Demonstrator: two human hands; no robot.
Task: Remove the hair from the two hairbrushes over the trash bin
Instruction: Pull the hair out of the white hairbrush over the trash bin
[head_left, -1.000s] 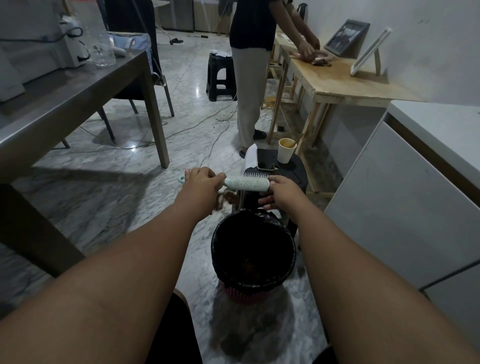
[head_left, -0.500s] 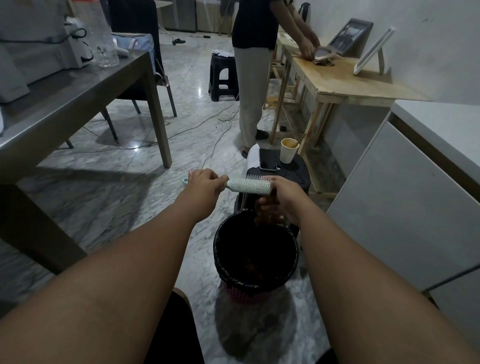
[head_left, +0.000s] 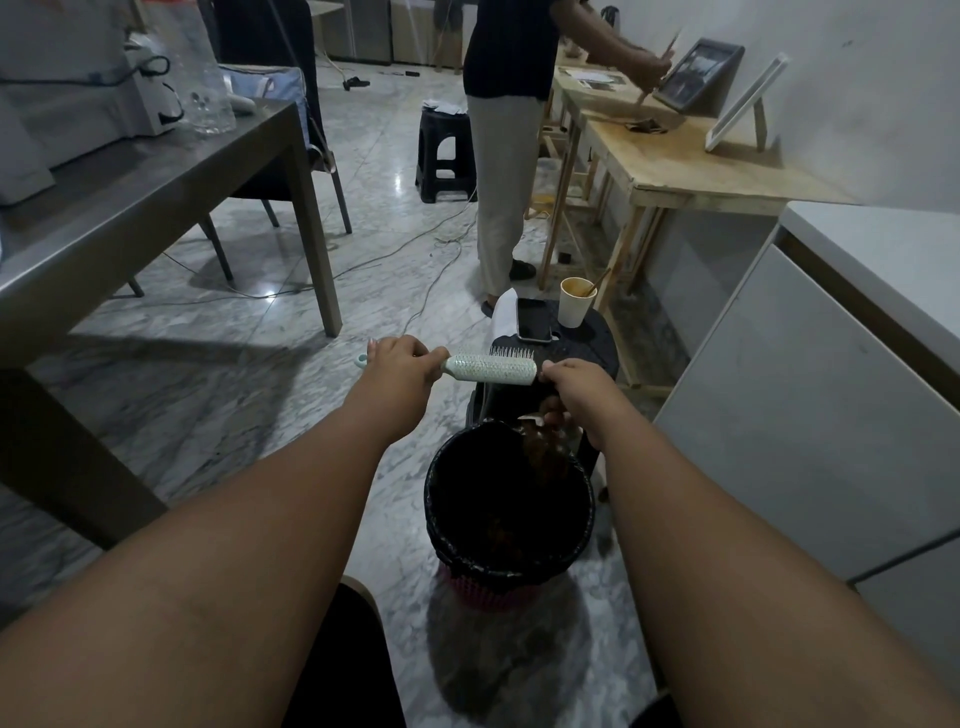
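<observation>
Head: left hand (head_left: 400, 364) grips hairbrush (head_left: 491, 368), right hand (head_left: 576, 384) hair (head_left: 540, 447).

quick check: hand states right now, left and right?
Left hand: closed, gripping the hairbrush by its handle.
Right hand: closed, holding a clump of hair above the trash bin.

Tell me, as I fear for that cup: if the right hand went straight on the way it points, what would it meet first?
Probably the black stool, near the phone, before the paper cup; depth is unclear. The right hand, pinching hair beside the hairbrush tip, points forward.
</observation>
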